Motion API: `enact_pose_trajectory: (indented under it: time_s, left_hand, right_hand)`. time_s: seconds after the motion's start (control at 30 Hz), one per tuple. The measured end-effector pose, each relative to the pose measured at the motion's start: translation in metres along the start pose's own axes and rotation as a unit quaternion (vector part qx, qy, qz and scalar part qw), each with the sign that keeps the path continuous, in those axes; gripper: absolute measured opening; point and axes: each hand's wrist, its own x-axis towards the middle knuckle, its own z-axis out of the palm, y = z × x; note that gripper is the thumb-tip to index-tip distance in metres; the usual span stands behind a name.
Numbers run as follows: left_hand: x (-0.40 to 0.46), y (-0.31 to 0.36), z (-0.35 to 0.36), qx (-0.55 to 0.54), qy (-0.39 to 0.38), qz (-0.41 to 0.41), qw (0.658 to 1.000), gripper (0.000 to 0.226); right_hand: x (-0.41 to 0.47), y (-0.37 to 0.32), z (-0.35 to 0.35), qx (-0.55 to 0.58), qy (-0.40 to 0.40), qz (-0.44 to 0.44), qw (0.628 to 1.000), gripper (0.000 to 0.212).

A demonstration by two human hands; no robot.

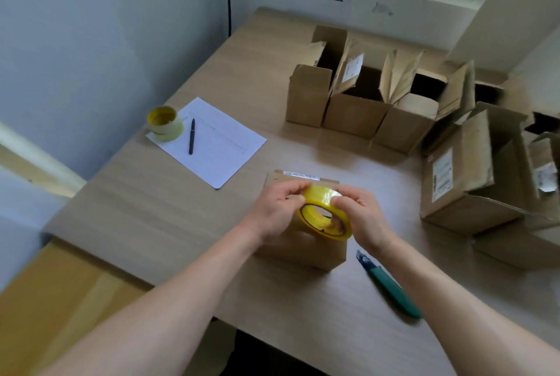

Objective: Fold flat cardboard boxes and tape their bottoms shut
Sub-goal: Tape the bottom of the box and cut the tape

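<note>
- Head view: both bare forearms reach up from the bottom edge and meet over a box (303, 250) just below mid-frame on the table (169, 212).
- The left hand (277, 213) comes in from about 7 o'clock, palm turned right, its curled fingers and thumb pinching at the top left of the tape roll (324, 212).
- The right hand (362, 215) comes in from about 5 o'clock; its thumb presses on the roll's outer band and its fingertips show through the core, so it grips the roll.
- The roll is held between the two hands, above the box's top face; whether it touches the box cannot be told.
- The roll stands on edge, tilted, its open core facing toward 7 o'clock and the camera.
- The box is closed on top, its long axis running roughly 12 to 6 o'clock, with a white label strip along its far edge.
- A green knife (391, 284) lies flat at 4 o'clock from the box, just beside the right wrist, its blade end pointing to about 10 o'clock.
- At 10 o'clock from the hands lies a sheet of paper (218, 145), with a pen (191, 136) on it and a second roll (165, 122) on its left corner.
- At 1 o'clock a row of open boxes (354, 109) stands with flaps up; more open cartons (463, 191) sit at 3 o'clock.
</note>
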Motion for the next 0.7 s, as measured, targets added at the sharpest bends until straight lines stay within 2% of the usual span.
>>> enact_pose_trajectory:
  time_s: [0.1, 0.2, 0.4, 0.5, 0.63, 0.7]
  left_hand:
    - [0.007, 0.014, -0.006, -0.085, -0.02, -0.061, 0.994, 0.032]
    - [0.013, 0.019, -0.014, -0.078, -0.048, -0.095, 0.991, 0.026]
    - [0.018, 0.02, -0.028, -0.079, -0.083, -0.11, 0.987, 0.02]
    - [0.02, 0.021, -0.029, -0.089, -0.072, -0.123, 0.986, 0.028]
    - [0.017, 0.022, -0.024, -0.068, -0.029, -0.113, 0.991, 0.011]
    - [0.015, 0.022, -0.023, -0.043, -0.007, -0.105, 0.994, 0.017]
  right_hand:
    - [0.001, -0.003, 0.003, -0.013, -0.024, -0.018, 0.999, 0.024]
    - [0.001, -0.005, 0.006, -0.018, -0.035, -0.03, 0.999, 0.031]
    - [0.001, -0.002, 0.006, -0.04, -0.014, -0.022, 0.999, 0.023]
    - [0.0, -0.002, 0.008, -0.057, -0.011, -0.027, 0.998, 0.017]
    - [-0.001, -0.002, 0.012, -0.087, -0.005, -0.027, 0.996, 0.03]
    - [-0.002, -0.002, 0.014, -0.107, -0.004, -0.02, 0.994, 0.027]
